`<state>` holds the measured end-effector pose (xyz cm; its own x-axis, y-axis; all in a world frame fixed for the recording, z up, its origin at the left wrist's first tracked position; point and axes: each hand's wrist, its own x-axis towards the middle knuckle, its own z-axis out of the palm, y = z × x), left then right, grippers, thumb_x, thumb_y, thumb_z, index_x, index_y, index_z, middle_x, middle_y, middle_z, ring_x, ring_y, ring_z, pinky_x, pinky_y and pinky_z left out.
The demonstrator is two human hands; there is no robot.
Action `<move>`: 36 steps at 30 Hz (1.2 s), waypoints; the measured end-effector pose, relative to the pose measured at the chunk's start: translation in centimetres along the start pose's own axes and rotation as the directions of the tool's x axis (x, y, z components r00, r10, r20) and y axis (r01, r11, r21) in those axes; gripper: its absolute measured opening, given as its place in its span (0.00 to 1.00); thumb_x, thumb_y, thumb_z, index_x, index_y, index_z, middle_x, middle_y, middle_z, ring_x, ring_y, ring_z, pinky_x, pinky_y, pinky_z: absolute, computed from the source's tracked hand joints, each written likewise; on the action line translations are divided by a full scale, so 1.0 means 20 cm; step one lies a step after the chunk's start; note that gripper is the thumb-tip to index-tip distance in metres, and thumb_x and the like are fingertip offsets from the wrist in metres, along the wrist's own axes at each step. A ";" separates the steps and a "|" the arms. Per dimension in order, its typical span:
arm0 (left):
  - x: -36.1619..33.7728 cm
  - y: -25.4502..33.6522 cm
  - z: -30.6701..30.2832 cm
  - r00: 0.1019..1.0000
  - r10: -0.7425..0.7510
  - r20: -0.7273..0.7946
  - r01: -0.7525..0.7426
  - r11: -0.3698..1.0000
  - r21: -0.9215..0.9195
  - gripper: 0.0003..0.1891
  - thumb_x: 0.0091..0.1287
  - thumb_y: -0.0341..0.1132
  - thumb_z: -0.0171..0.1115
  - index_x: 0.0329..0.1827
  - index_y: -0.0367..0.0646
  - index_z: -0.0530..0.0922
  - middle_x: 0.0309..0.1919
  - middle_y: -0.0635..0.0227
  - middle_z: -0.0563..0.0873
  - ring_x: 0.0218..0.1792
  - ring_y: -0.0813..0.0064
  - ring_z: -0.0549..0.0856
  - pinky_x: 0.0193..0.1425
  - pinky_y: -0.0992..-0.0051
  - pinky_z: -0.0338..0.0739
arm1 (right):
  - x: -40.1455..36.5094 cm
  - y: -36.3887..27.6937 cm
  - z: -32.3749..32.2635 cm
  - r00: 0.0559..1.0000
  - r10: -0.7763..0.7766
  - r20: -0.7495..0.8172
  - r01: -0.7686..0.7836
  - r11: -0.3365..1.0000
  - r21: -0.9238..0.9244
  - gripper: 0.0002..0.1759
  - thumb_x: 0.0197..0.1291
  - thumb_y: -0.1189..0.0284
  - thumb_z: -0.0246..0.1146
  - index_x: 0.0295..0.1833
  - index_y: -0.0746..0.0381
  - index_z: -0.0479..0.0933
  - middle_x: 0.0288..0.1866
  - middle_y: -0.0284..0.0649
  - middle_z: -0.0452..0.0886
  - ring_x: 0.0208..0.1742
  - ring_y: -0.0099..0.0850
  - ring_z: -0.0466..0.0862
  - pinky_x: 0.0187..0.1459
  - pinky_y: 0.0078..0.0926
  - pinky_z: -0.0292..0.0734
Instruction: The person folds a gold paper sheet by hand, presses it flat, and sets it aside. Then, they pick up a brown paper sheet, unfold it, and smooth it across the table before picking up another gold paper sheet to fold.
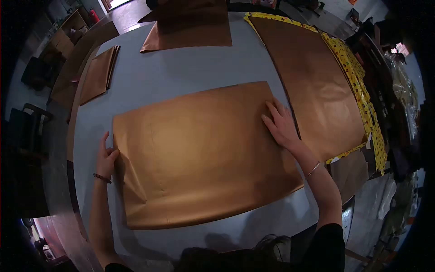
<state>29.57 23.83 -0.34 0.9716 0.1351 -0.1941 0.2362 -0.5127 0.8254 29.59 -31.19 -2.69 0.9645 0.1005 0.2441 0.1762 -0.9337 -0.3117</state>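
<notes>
A large sheet of brown paper (199,149), which looks folded over, lies across the table in front of me. Its left side is creased and its front edge curves. My left hand (108,158) is at the left edge, thumb and fingers closed on the paper while one finger points up and away. On the right edge rests my right hand (282,124), fingers spread and lying on the paper. The underside of the sheet is hidden.
A folded brown paper stack (99,75) lies at the back left. Another brown sheet (195,34) is at the far edge by a person. To the right, large brown sheets (317,86) lie over yellow patterned material (349,59). The table (181,70) is pale grey.
</notes>
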 end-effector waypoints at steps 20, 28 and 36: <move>0.01 -0.04 0.03 0.992 0.063 -0.106 -0.061 0.998 0.020 0.34 0.64 0.19 0.52 0.75 0.48 0.58 0.22 0.77 0.67 0.24 0.86 0.66 0.30 0.82 0.63 | -0.42 -0.25 -0.33 0.925 -0.123 0.361 0.156 0.986 -0.064 0.34 0.63 0.47 0.56 0.71 0.51 0.64 0.76 0.49 0.55 0.77 0.49 0.53 0.70 0.64 0.44; -0.01 -0.01 0.03 0.992 0.042 -0.117 -0.034 0.997 0.067 0.34 0.64 0.20 0.52 0.75 0.49 0.58 0.22 0.76 0.68 0.24 0.85 0.67 0.30 0.81 0.65 | -0.48 -0.37 -0.36 0.895 -0.210 0.394 0.261 0.962 -0.081 0.37 0.57 0.45 0.62 0.69 0.48 0.67 0.75 0.48 0.59 0.75 0.50 0.58 0.67 0.70 0.47; -0.01 -0.03 0.02 0.991 0.069 -0.111 -0.066 0.997 0.031 0.33 0.66 0.22 0.51 0.76 0.47 0.57 0.20 0.79 0.66 0.23 0.86 0.64 0.29 0.82 0.61 | -0.49 -0.44 -0.30 0.877 -0.236 0.420 0.288 0.955 -0.065 0.38 0.56 0.44 0.60 0.69 0.51 0.68 0.74 0.49 0.59 0.75 0.50 0.59 0.68 0.71 0.43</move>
<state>29.23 23.74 -1.01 0.9783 0.1928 -0.0760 0.1714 -0.5465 0.8197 17.47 -26.09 3.19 0.8864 0.4524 -0.0978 0.4333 -0.8854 -0.1681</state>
